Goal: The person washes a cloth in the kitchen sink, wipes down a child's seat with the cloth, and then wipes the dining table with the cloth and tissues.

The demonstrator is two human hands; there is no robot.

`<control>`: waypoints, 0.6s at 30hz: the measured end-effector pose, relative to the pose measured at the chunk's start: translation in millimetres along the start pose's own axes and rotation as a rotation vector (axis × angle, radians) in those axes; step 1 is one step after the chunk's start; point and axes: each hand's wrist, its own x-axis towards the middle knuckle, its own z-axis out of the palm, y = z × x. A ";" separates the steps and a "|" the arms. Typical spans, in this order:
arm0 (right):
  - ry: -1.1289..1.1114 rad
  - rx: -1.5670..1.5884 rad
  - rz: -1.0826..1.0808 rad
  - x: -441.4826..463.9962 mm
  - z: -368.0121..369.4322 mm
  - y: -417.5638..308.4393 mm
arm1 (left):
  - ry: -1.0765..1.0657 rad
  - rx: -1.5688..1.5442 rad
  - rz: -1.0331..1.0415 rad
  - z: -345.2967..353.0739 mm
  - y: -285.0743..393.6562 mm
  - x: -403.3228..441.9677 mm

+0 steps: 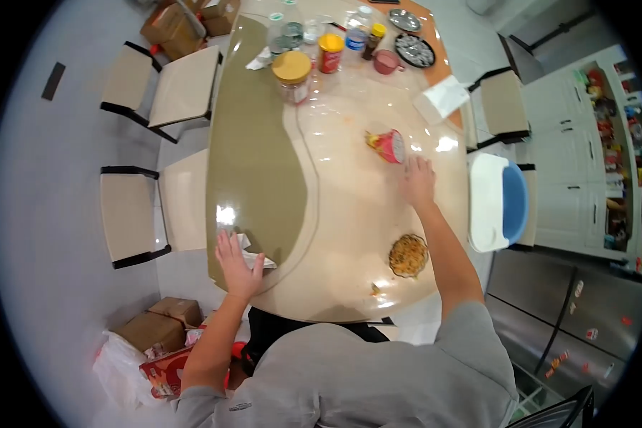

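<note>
Probable step: reach with empty right hand [419, 182], fingers apart, toward red cup-shaped container [387, 146] just beside on dining table [360, 214]. With left hand [240, 271] spread, touch white tissue [250, 254], apparently unclamped. Next, presumably: close right fingers around container.

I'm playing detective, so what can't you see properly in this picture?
All in the head view:
- Part of the tissue: hidden under the left hand.
- The palm of the right hand: hidden by the back of that hand.
- The bits of food in the dish: too small to name.
- The words on the red jar: too small to read.
- The dark thing at the top: cut off by the picture's edge.
</note>
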 end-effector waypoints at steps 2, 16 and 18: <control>0.123 0.030 0.003 -5.5 19.1 7.9 | 0.008 -0.075 -0.022 -3.5 4.3 11.6; -0.043 0.411 0.092 -86.3 -41.7 -102.9 | 0.128 -0.423 0.065 -8.9 -28.2 217.0; -0.044 0.464 0.171 -88.9 -35.7 -148.2 | 0.168 -0.432 0.122 -0.7 -27.6 307.5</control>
